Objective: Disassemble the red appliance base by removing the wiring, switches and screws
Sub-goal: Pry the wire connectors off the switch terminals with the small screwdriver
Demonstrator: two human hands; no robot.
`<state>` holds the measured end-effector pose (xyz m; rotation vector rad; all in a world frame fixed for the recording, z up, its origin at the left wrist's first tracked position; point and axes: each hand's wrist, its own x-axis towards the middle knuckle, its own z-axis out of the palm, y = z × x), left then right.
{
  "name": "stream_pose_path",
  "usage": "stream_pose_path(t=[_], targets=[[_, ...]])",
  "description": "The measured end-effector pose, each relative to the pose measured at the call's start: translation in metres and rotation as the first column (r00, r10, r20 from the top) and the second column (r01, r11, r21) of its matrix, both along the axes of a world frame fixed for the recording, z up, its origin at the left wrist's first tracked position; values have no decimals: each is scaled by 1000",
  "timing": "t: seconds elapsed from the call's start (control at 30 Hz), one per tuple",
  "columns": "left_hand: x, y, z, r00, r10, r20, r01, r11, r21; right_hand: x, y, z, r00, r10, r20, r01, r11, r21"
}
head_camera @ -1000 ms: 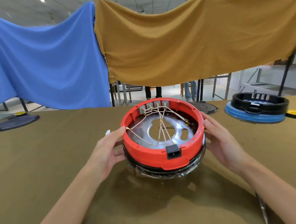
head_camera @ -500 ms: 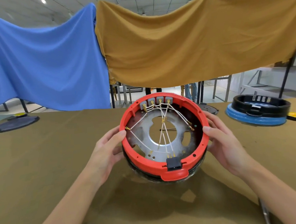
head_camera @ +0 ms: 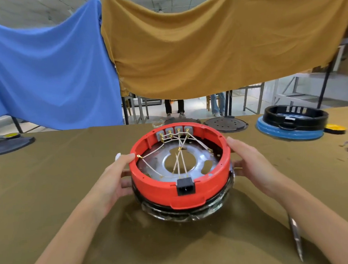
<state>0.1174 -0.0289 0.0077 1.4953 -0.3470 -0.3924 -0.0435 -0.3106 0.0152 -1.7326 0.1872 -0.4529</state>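
Hands, left hand [head_camera: 111,182] and right hand [head_camera: 252,163], clasp the red appliance base [head_camera: 162,185], and one tilt could snag loose wiring [head_camera: 181,162] on fingers.

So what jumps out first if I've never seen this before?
The round red plastic appliance base at the centre of the olive-covered table, held between the left hand and the right hand. Inside it, thin white wires cross over a shiny metal plate. Behind hang a blue cloth and a mustard cloth.
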Motion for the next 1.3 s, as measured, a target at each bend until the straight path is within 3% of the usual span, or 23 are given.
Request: stream_pose_path(t=[0.2, 0.43, 0.7, 0.8, 1.03, 1.17, 1.3], targets=[[5, 0, -9, 999, -5, -34, 10, 986, 168, -1, -4, -3, 987, -1, -160, -11, 997, -72], [7, 0, -10, 997, 30, 76, -54, 939, 339, -3, -13, -8, 976, 4, -217, -40, 986, -161], [-13, -2, -22, 969, 62, 241, -126, 958, 259, -9, -2, -11, 982, -116, -147, 88, 979, -184], [-31, 2, -21, 945, 77, 317, -168, 948, 269, -13, 0, -10, 971, -121, -208, 83, 980, -182], [-80, 13, -18, 932, 50, 359, -146, 959, 244, -50, -4, 7, 955, -231, -188, 132, 894, -428], [-97, 12, -22, 931, 75, 356, -182, 943, 279, -90, -12, 21, 841, -446, -307, 158, 744, -649], [-105, 5, -16, 963, 68, 261, -161, 922, 353, -125, -8, 27, 687, -527, -501, -14, 680, -733]])
